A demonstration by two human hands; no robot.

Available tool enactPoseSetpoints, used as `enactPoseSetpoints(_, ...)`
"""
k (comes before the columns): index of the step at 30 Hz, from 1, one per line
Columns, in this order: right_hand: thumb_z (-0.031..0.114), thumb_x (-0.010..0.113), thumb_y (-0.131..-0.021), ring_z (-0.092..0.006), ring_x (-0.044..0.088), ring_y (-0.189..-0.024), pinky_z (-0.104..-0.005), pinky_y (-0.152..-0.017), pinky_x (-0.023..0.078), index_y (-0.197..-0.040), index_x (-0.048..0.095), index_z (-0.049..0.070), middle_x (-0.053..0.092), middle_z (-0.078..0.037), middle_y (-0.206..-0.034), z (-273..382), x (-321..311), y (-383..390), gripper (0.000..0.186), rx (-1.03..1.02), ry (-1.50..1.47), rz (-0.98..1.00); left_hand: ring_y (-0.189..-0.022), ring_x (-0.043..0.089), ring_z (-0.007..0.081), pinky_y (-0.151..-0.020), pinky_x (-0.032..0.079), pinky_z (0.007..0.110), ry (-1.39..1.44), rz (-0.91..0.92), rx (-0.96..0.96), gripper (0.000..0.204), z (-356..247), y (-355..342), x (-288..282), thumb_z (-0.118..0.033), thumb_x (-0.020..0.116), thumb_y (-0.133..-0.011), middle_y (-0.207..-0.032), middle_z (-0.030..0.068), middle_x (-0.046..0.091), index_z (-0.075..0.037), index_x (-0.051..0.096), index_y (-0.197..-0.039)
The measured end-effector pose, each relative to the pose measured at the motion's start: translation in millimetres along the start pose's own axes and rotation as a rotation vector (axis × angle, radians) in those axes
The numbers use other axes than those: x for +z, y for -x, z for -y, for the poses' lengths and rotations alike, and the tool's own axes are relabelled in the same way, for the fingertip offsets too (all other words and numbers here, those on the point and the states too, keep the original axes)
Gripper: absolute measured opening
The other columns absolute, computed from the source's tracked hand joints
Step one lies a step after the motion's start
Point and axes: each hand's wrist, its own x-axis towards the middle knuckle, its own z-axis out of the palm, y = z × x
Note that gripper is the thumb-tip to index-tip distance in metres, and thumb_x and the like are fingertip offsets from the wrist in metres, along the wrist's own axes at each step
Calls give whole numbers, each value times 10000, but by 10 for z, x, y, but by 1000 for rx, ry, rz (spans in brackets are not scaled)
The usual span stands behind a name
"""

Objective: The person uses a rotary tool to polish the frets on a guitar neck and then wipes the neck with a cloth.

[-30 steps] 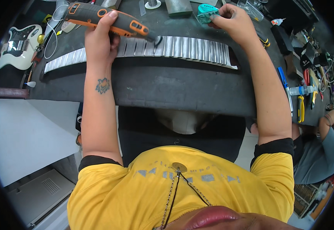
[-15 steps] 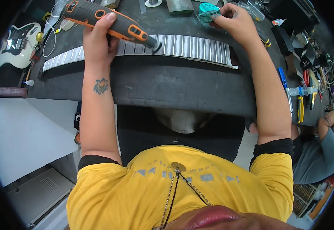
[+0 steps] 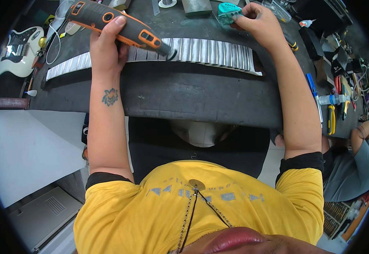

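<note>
My left hand (image 3: 108, 42) is closed round a grey and orange handheld power tool (image 3: 135, 31), whose dark round head (image 3: 171, 54) hangs over or on a ridged silver metal strip (image 3: 193, 48); contact is unclear. The long, curved strip lies along the dark worktable (image 3: 201, 97). Beyond the strip's right end, at the back, my right hand (image 3: 250, 19) pinches a small teal object (image 3: 228, 10), partly behind my fingers.
A white guitar (image 3: 17, 48) and cables are at the left. A metal block (image 3: 196, 6) sits at the back. Yellow-handled pliers (image 3: 331, 118), a blue marker (image 3: 312, 84), a bottle (image 3: 330, 100) and several tools line the right. A seated person (image 3: 349, 165) is at the right.
My left hand and the power tool have shifted slightly left, with the tool's head a little lower over the strip. My right hand is almost still, still on the teal object.
</note>
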Motion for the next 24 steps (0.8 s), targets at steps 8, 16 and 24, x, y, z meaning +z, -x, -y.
enactPoseSetpoints(8,135,759,-737,-123,596,-695,-295,-630,491,-872,636,-2,647,-50,-759,23,-8,3,228,-2,-6,-7,-501,516,61,-407,366,195,-11,-62,9,218,33,-100,64,-211,776,-881,-764,18,645,-38,674,-965)
enactPoseSetpoints(16,151,769,-725,-128,609,-700,-305,-628,500,-870,643,-11,655,-63,-757,64,-8,31,252,-12,70,-27,-490,505,67,-414,363,197,-38,-203,-11,236,32,-196,68,-230,806,-864,-759,15,642,-59,664,-945)
enactPoseSetpoints(24,153,769,-724,-128,601,-681,-306,-616,495,-871,643,-14,657,-64,-753,-13,-16,-8,256,-55,7,-16,-524,477,60,-426,322,190,-27,-158,-49,236,-18,-209,-89,-267,759,-901,-837,25,666,-87,631,-985)
